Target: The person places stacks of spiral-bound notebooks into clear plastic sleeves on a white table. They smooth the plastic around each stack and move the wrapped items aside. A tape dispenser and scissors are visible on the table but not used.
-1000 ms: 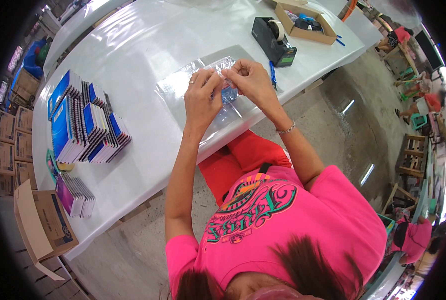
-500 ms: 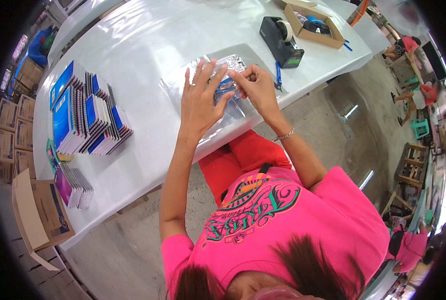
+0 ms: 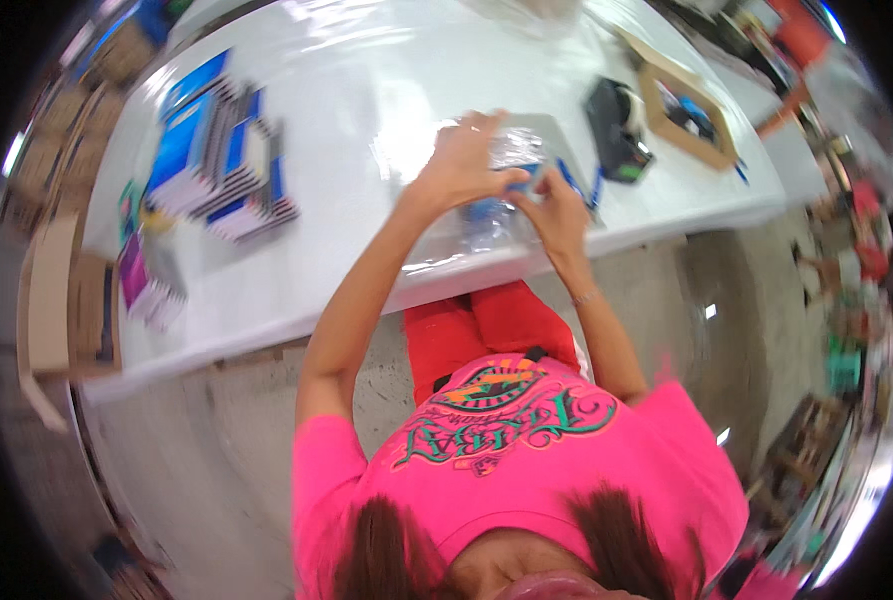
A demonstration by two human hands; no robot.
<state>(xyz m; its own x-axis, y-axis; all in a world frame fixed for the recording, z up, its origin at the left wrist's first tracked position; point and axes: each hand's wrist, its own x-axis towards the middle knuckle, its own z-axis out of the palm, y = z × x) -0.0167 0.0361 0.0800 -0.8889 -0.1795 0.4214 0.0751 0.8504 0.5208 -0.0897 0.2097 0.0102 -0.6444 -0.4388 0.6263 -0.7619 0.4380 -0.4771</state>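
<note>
A shiny clear plastic wrapped packet (image 3: 493, 215), blue inside, lies on a larger sheet of clear plastic (image 3: 421, 235) near the table's front edge. My left hand (image 3: 463, 165) reaches over the packet's left side, fingers stretched out and thumb pointing right across it. At the packet's right side my right hand (image 3: 558, 215) is closed in a pinch, the fingertips close to my left thumb. What the pinch holds is too blurred to make out. A blue pen-like tool (image 3: 596, 188) lies just right of my right hand.
Stacked blue spiral notebooks (image 3: 216, 150) and a purple stack (image 3: 146, 280) stand on the left of the white table (image 3: 296, 270). A black tape dispenser (image 3: 616, 130) and an open cardboard box (image 3: 686, 115) stand on the right. Another open carton (image 3: 61, 290) is beyond the left edge.
The whole view has shifted and blurred, so the table items appear farther right. My left hand has turned, its fingers pointing more to the right; my right hand stays at the packet's right side.
</note>
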